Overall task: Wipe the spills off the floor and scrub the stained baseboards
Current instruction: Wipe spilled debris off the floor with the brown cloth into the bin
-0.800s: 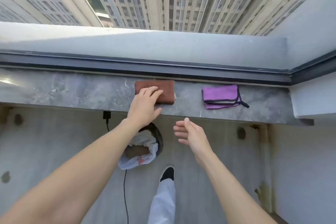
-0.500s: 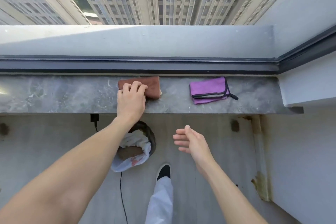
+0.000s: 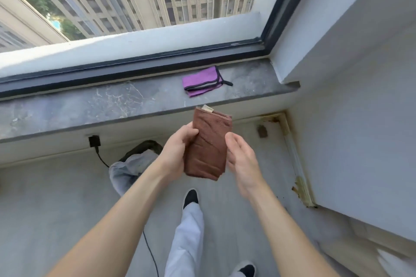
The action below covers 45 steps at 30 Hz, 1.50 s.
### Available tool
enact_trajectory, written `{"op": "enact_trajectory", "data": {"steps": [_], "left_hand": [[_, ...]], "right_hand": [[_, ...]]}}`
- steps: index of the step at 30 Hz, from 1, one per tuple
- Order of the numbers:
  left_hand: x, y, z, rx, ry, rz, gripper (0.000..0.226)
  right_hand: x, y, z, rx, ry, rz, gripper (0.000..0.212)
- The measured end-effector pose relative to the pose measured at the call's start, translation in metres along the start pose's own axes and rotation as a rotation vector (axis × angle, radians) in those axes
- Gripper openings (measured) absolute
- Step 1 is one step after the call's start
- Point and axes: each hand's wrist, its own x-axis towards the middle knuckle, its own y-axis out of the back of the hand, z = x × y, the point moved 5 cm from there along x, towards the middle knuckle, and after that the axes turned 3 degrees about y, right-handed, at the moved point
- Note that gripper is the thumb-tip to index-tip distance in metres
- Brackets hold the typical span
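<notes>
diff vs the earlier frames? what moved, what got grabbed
The left hand, which lay flat on the brown cloth on the sill, now grips it and has lifted it off toward the body, over the floor. The right hand has come in beside the cloth's right edge, fingers relaxed; contact is unclear. The purple cloth stays folded on the sill. The bin stays below it.
</notes>
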Motion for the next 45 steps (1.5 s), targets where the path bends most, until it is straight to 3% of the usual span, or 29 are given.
{"op": "enact_trajectory", "data": {"steps": [3, 7, 12, 17, 24, 29, 33, 38, 42, 45], "left_hand": [[-0.030, -0.053, -0.048, 0.106, 0.024, -0.137, 0.050], [-0.066, -0.109, -0.115, 0.419, -0.096, -0.124, 0.038], [-0.101, -0.156, -0.189, 0.557, -0.049, -0.172, 0.060], [-0.117, -0.180, -0.231, 0.363, -0.010, -0.119, 0.055], [-0.111, -0.170, -0.254, 0.223, 0.102, -0.168, 0.055], [-0.099, -0.154, -0.248, 0.097, 0.169, -0.271, 0.053], [-0.093, -0.139, -0.241, -0.009, 0.161, -0.260, 0.072], [-0.095, -0.132, -0.225, -0.072, 0.120, -0.297, 0.085], [-0.093, -0.130, -0.224, -0.077, 0.112, -0.269, 0.086], [-0.091, -0.128, -0.224, -0.056, 0.102, -0.244, 0.083]], "right_hand": [[-0.057, 0.049, -0.001, 0.045, 0.040, -0.021, 0.038], [-0.117, 0.127, 0.020, -0.116, 0.168, 0.185, 0.015], [-0.178, 0.197, 0.034, -0.377, 0.228, 0.424, 0.026], [-0.210, 0.234, 0.056, -0.322, 0.170, 0.457, 0.032], [-0.210, 0.234, 0.078, -0.340, 0.229, 0.514, 0.015], [-0.213, 0.205, 0.062, -0.697, 0.554, 0.529, 0.012], [-0.218, 0.175, 0.050, -0.960, 0.727, 0.492, 0.017], [-0.210, 0.156, 0.045, -0.901, 0.549, 0.459, 0.044], [-0.201, 0.157, 0.042, -0.752, 0.452, 0.508, 0.035], [-0.196, 0.156, 0.041, -0.780, 0.430, 0.513, 0.030]]}}
